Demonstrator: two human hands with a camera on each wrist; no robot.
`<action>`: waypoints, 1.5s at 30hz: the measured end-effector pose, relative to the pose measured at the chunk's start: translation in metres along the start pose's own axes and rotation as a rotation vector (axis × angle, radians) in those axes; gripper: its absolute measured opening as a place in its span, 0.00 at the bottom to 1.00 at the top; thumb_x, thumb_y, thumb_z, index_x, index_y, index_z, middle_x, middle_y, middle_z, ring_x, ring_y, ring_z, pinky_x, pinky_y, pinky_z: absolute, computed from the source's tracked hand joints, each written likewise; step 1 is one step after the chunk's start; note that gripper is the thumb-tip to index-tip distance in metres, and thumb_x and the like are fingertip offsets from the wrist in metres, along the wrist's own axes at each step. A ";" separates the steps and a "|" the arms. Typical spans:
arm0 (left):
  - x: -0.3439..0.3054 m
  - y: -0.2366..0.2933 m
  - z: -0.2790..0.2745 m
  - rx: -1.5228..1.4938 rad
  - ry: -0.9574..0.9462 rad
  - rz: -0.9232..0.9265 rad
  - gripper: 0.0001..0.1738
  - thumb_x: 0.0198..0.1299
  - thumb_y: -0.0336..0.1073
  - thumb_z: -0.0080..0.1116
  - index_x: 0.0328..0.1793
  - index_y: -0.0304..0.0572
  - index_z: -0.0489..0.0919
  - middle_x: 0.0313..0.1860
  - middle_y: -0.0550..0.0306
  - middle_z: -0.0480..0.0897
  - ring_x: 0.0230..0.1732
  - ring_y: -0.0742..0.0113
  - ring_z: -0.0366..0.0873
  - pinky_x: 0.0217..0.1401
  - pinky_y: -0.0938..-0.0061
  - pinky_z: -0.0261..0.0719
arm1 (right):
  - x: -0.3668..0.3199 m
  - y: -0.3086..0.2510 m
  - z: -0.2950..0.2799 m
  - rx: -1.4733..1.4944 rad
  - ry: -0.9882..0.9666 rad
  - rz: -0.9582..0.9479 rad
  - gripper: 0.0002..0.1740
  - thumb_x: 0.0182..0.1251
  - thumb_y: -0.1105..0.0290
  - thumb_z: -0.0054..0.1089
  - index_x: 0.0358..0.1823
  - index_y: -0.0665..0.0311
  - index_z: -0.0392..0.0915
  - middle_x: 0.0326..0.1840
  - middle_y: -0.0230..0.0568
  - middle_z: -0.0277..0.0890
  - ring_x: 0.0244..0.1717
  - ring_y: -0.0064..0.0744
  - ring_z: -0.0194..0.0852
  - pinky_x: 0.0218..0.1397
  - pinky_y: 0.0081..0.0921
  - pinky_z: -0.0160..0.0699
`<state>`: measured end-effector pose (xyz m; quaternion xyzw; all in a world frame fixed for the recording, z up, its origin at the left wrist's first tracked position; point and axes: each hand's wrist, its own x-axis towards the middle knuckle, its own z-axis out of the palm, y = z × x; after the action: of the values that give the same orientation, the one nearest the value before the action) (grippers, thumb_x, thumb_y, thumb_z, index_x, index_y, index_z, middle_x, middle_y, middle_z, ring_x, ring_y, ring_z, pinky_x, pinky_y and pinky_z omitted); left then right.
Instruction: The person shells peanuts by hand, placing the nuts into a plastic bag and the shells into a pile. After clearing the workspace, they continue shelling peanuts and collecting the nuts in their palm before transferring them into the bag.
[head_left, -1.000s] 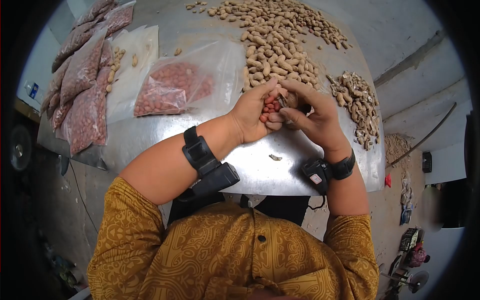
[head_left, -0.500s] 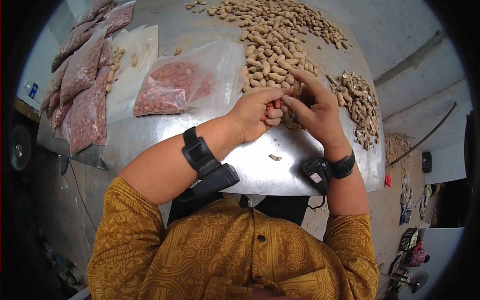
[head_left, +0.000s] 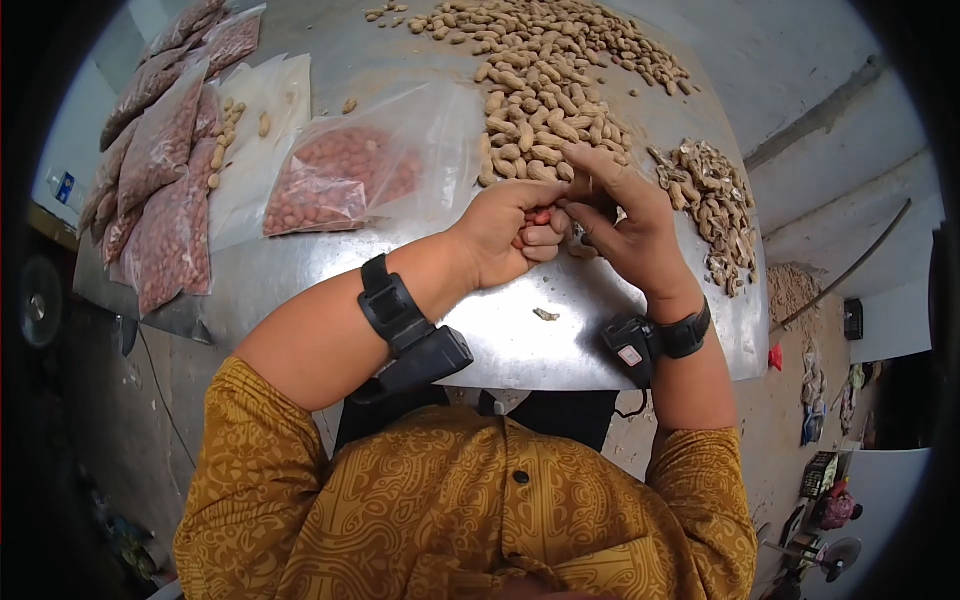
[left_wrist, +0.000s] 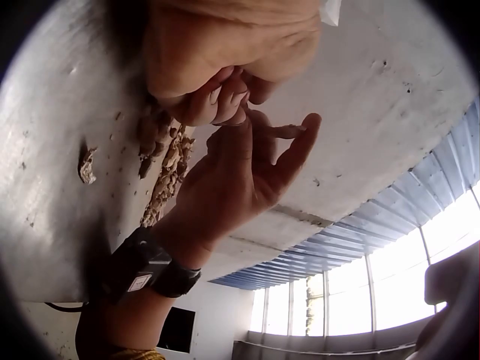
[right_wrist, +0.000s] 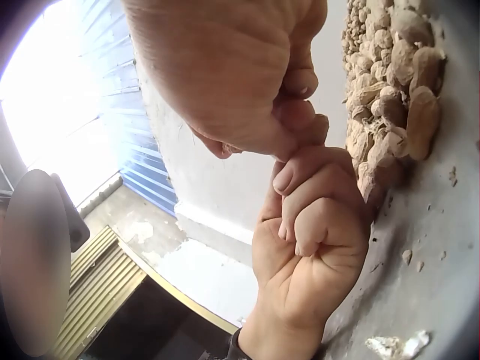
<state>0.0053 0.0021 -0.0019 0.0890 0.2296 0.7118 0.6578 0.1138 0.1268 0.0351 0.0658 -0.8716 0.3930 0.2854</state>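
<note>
In the head view my left hand (head_left: pixel 496 230) curls its fingers round several red peanut kernels (head_left: pixel 542 216), which show between thumb and fingers. My right hand (head_left: pixel 640 232) meets it at the fingertips, thumb bent in against the left thumb and forefinger. It pinches there at a peanut that the fingers mostly hide; I cannot tell how much of its shell is still on. The right wrist view shows the left hand (right_wrist: pixel 311 240) with its fingers folded into the palm. In the left wrist view one finger of the right hand (left_wrist: pixel 225 176) stands out from the others.
A heap of unshelled peanuts (head_left: pixel 545 105) lies beyond the hands on the metal table (head_left: pixel 480 335). Empty shells (head_left: pixel 712 205) are piled at the right. An open clear bag of red kernels (head_left: pixel 340 175) lies left of the hands, with filled bags (head_left: pixel 165 160) stacked farther left.
A second ago the left palm lay more open with its kernels in plain sight; its fingers have since folded over them. The right fingers have drawn to the left thumb.
</note>
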 end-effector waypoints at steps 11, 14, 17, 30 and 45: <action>0.000 0.001 -0.002 0.064 -0.013 0.162 0.19 0.64 0.33 0.44 0.60 0.35 0.67 0.25 0.64 0.70 0.16 0.82 0.54 0.17 0.88 0.52 | 0.003 0.024 -0.033 -0.070 0.321 0.224 0.32 0.50 0.82 0.60 0.60 0.55 0.69 0.30 0.28 0.73 0.26 0.14 0.70 0.33 0.14 0.73; -0.001 0.002 -0.001 0.084 0.006 0.177 0.18 0.63 0.32 0.45 0.58 0.35 0.68 0.26 0.64 0.70 0.17 0.82 0.55 0.17 0.88 0.53 | 0.001 0.047 -0.065 -0.448 0.426 0.236 0.32 0.51 0.78 0.59 0.61 0.55 0.68 0.29 0.32 0.76 0.26 0.20 0.74 0.33 0.19 0.75; -0.002 0.002 -0.001 0.091 0.003 0.185 0.18 0.62 0.32 0.46 0.58 0.35 0.68 0.26 0.65 0.70 0.17 0.83 0.55 0.17 0.88 0.53 | -0.008 0.071 -0.093 -0.811 0.433 0.428 0.32 0.51 0.73 0.60 0.62 0.54 0.67 0.33 0.38 0.79 0.30 0.32 0.78 0.38 0.28 0.77; 0.002 0.000 -0.006 0.063 0.028 0.183 0.17 0.60 0.34 0.52 0.54 0.36 0.72 0.29 0.62 0.72 0.18 0.83 0.56 0.16 0.90 0.52 | -0.002 0.067 -0.048 -0.452 -0.015 0.222 0.17 0.58 0.73 0.53 0.51 0.63 0.75 0.46 0.48 0.77 0.45 0.46 0.76 0.50 0.33 0.72; 0.002 -0.004 0.001 0.215 0.118 0.288 0.16 0.60 0.32 0.56 0.54 0.37 0.73 0.27 0.66 0.71 0.18 0.83 0.57 0.16 0.89 0.53 | 0.000 0.065 -0.029 -0.143 0.151 0.440 0.14 0.54 0.74 0.61 0.44 0.68 0.77 0.38 0.39 0.78 0.35 0.25 0.76 0.40 0.21 0.76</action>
<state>0.0091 0.0044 -0.0028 0.1487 0.3276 0.7738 0.5213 0.1049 0.1919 0.0084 -0.1755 -0.8669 0.3867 0.2611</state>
